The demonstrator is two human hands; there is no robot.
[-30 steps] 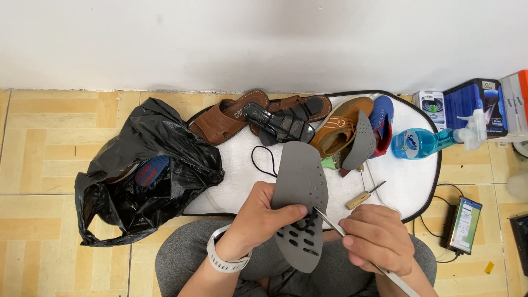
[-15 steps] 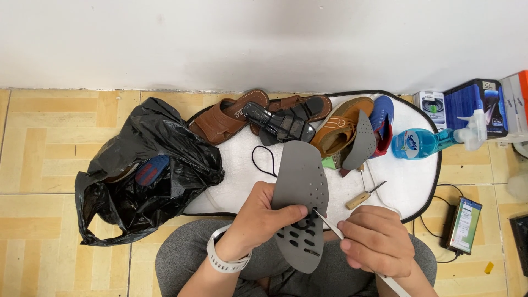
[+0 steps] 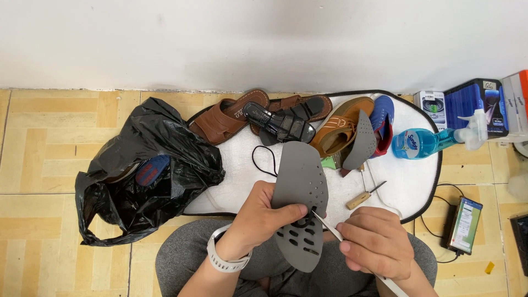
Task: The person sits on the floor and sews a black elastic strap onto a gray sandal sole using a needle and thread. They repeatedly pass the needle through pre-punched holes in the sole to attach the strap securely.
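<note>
My left hand [image 3: 263, 215] grips a grey perforated shoe insole [image 3: 300, 187] by its left edge, holding it upright over my lap. My right hand [image 3: 377, 243] is closed around a thin pale-handled blade tool [image 3: 329, 229], whose tip touches the insole near its middle holes. A white band sits on my left wrist. Both hands hover above my grey-trousered knees, at the near edge of a white mat [image 3: 412, 181].
On the mat lie brown sandals [image 3: 228, 116], a black sandal [image 3: 280, 124], a tan shoe [image 3: 338, 129] with a second grey insole [image 3: 360, 142], a blue shoe [image 3: 382, 118], an awl [image 3: 364, 196]. A black bag [image 3: 146, 176] lies left; spray bottle [image 3: 432, 142], boxes [image 3: 476, 104] and phone [image 3: 465, 223] right.
My right hand has shifted slightly left and up, bringing the tool tip against the insole. The left hand and insole have barely moved.
</note>
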